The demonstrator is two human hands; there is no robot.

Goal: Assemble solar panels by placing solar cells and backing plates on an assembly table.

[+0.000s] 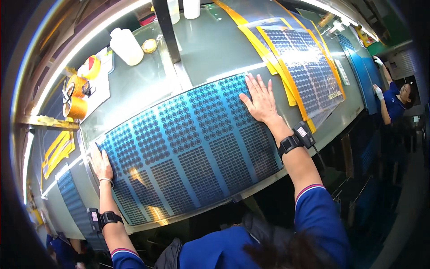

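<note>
Spanning the blue patterned sheet (pixel 190 150) mid-frame, my left hand (pixel 101 165) and right hand (pixel 261 102) rest at its ends, fingers extended; judged light, scratch-prone, best held by the edges.

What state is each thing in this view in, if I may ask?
Blue patterned sheet: lying flat
Left hand: open, at the sheet's left edge
Right hand: open, palm down on the sheet's upper right
Yellow-edged film sheets: overlapping
White bottle: standing, cap unclear
Wrist straps: fastened
Upper-right lamp: lit
</note>
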